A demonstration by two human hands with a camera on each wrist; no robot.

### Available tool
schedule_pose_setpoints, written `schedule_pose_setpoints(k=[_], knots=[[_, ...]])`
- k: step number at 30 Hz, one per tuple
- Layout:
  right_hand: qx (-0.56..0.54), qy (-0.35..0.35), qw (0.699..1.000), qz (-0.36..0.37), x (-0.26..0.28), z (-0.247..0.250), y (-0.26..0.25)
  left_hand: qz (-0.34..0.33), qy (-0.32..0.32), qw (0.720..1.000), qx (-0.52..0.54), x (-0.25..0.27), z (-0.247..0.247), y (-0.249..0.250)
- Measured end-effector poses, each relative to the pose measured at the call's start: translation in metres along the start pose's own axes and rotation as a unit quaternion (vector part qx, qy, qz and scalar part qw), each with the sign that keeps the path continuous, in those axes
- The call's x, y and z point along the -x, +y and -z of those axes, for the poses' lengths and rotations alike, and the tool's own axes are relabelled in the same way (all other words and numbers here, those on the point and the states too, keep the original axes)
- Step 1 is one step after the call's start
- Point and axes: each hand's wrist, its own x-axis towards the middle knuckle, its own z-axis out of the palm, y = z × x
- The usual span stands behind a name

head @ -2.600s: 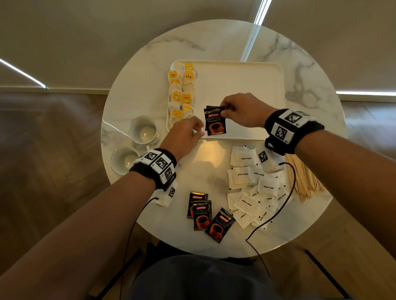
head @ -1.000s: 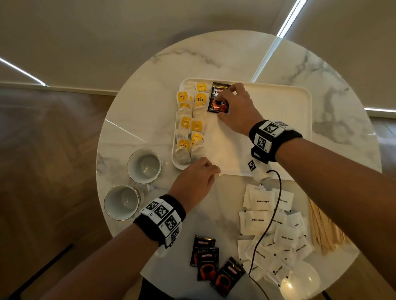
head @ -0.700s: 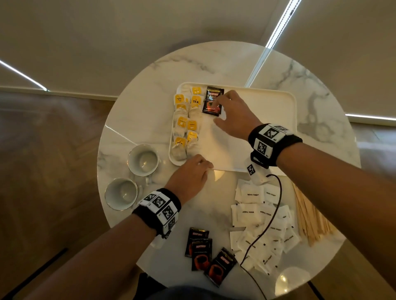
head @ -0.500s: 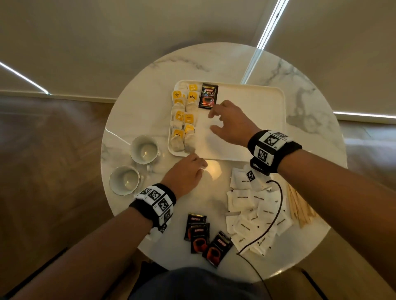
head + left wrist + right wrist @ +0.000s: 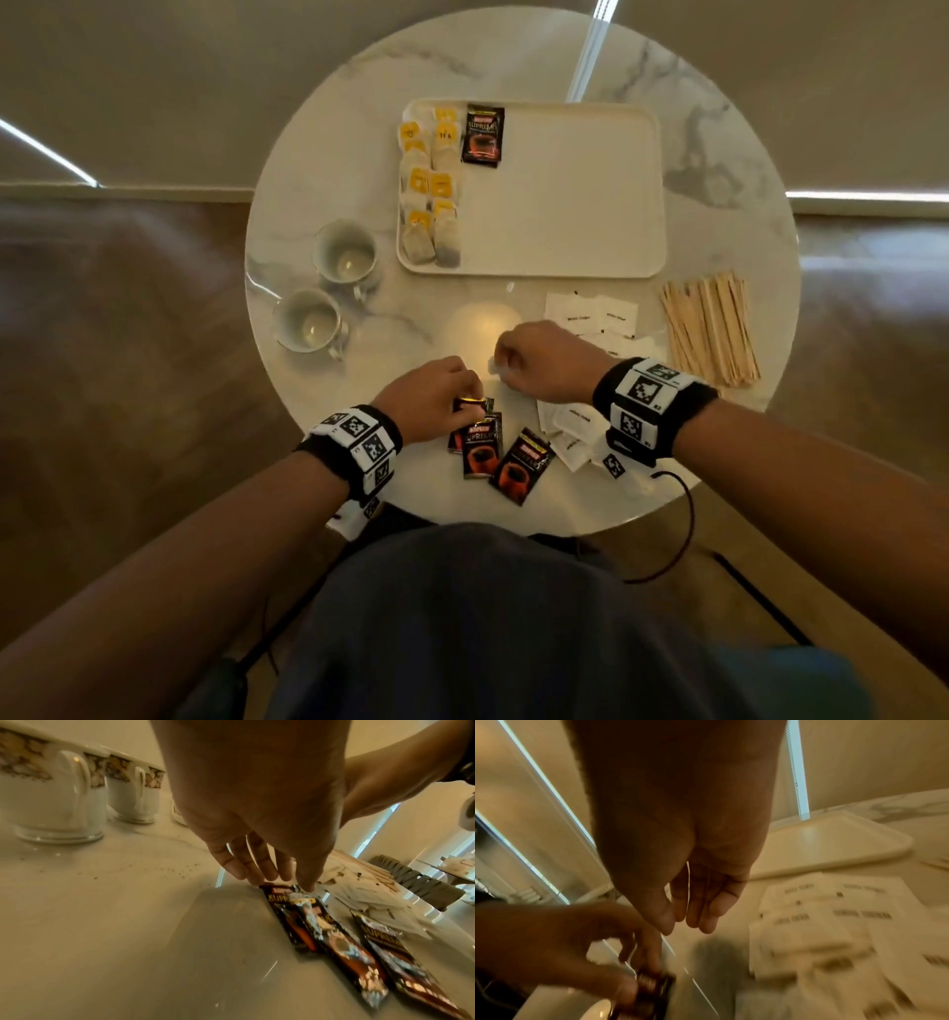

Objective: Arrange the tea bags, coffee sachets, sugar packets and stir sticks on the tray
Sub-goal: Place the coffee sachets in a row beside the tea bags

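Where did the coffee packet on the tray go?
In the head view, the coffee packet lies at the tray's far left, right beside the tea bags.

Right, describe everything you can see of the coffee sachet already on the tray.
The coffee sachet is a small, glossy black packet, rectangular, with a yellow strip at its top edge, pale lettering and an orange-red cup picture below. It lies flat, face up and lengthwise, in the far left part of the tray, right beside the two columns of tea bags; whether it touches them is unclear. No hand is near it.
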Motion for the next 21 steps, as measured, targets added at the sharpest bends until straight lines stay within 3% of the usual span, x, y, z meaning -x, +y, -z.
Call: schedule_pose_setpoints(k=[5,8,21], knots=[[0.011,-0.059,0.997,-0.041,0.014,-0.041,0.002,-0.017,0.004,0.998,-0.057,0.011,-0.011,-0.005],[-0.011,-0.055,0.996,-0.063,0.015,-0.054,0.000,-0.016,0.012,0.996,-0.090,0.013,-0.012,-0.007],[-0.073,-0.008,0.993,-0.097,0.003,-0.075,-0.014,0.018,0.029,0.999,-0.039,0.009,-0.012,-0.008]])
